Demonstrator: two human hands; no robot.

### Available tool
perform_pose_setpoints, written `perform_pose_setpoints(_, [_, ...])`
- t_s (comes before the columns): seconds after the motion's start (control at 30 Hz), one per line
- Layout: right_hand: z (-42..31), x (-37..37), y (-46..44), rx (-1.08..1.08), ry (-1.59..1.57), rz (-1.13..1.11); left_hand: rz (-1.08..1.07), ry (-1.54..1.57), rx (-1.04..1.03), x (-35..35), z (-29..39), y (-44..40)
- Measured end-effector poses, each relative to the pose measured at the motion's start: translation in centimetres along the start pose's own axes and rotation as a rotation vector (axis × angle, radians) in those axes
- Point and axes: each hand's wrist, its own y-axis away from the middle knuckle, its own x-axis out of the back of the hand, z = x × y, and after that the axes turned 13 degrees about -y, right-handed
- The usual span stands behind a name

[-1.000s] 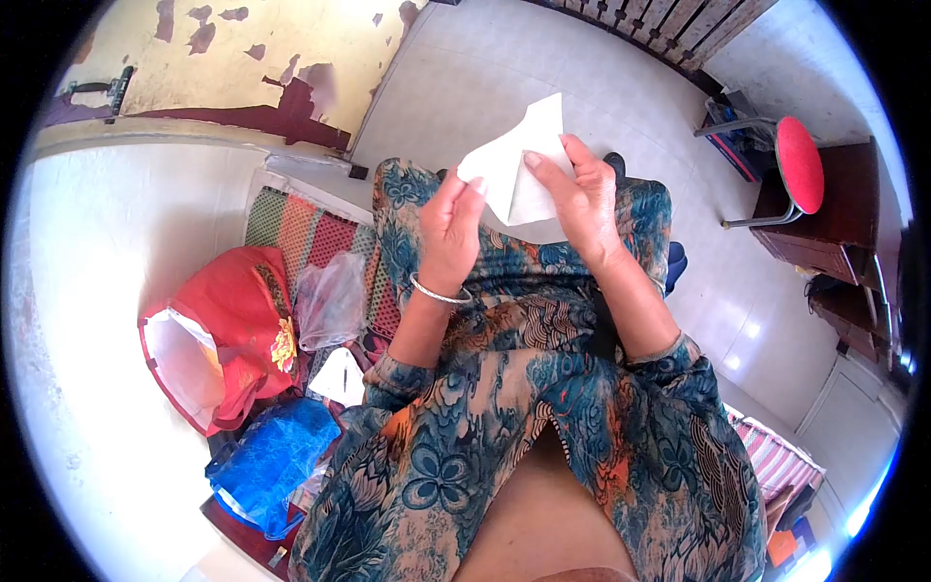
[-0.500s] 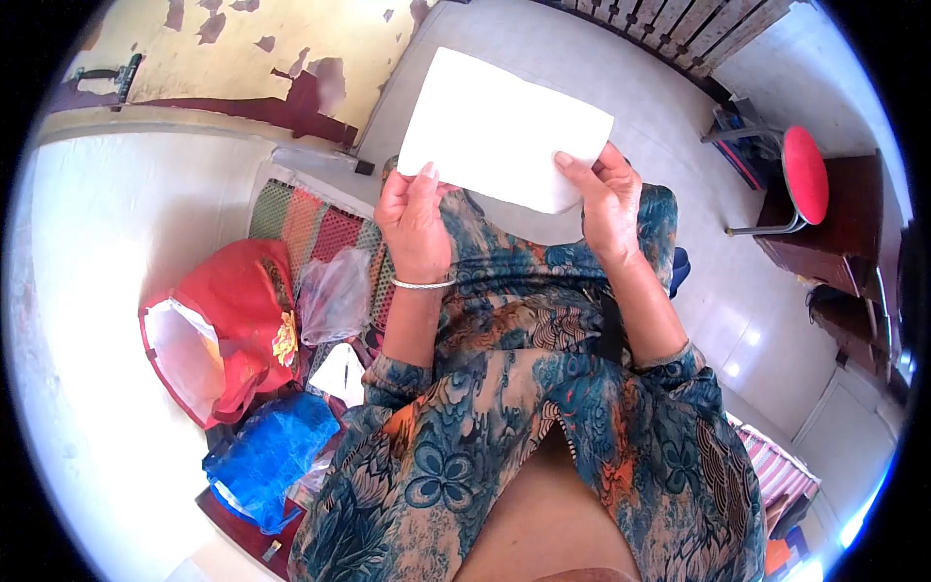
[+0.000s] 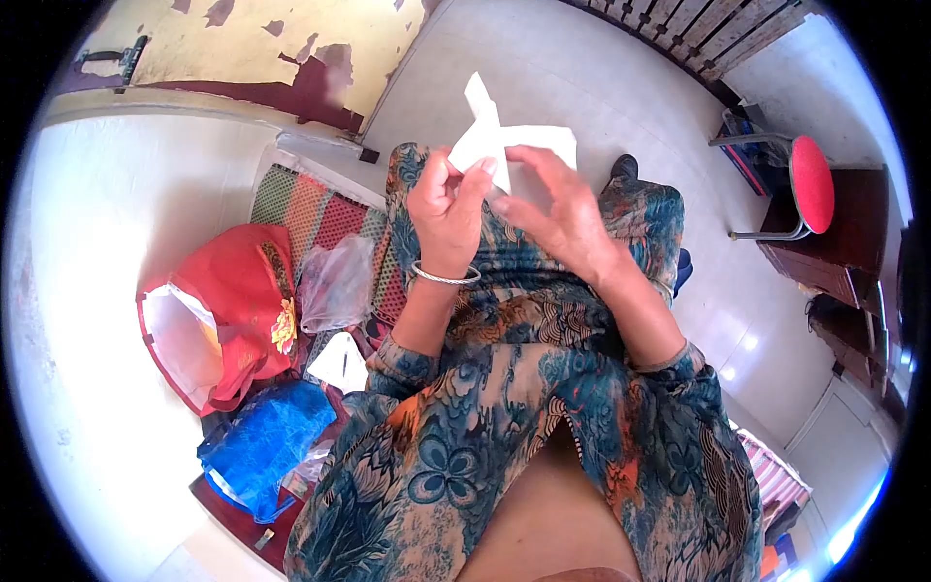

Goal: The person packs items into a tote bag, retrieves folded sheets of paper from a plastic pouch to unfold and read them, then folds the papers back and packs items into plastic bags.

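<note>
A white sheet of paper (image 3: pixel 482 138), bent and partly folded, is held above my lap. My left hand (image 3: pixel 449 209) pinches its lower left part between thumb and fingers; a silver bangle is on that wrist. Beside the right part of the paper is my right hand (image 3: pixel 562 215), its thumb and fingers apart and slightly blurred. The index finger of that hand lies against or in front of the paper; whether it presses on it is unclear. Patterned cloth (image 3: pixel 543 320) covers my lap beneath both hands.
On the left are a red bag (image 3: pixel 242 310), a clear plastic bag (image 3: pixel 337 281), a blue bag (image 3: pixel 267 446) and a white item (image 3: pixel 339 363) on a woven mat (image 3: pixel 305 209). A red round stool (image 3: pixel 812 184) stands by a brown cabinet (image 3: pixel 853 228) on the right.
The sheet was spread flat and wide half a second ago; now it is bent and narrower. My left hand moved right, my right hand moved left and opened its fingers.
</note>
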Motion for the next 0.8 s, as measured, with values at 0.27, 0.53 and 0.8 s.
perform_pose_setpoints(0.27, [0.5,-0.8,0.7,-0.264,-0.484,-0.013,-0.010,0.047,0.045,0.4,0.5,0.4])
perform_pose_setpoints(0.53, [0.4,0.9,-0.2,-0.441,-0.655,0.408,0.071,0.186,0.120,1.9,-0.3,0.1])
perform_pose_setpoints(0.8, [1.9,6.3,-0.4,-0.403,-0.590,0.511,0.051,0.374,0.259,5.5,0.0,-0.6])
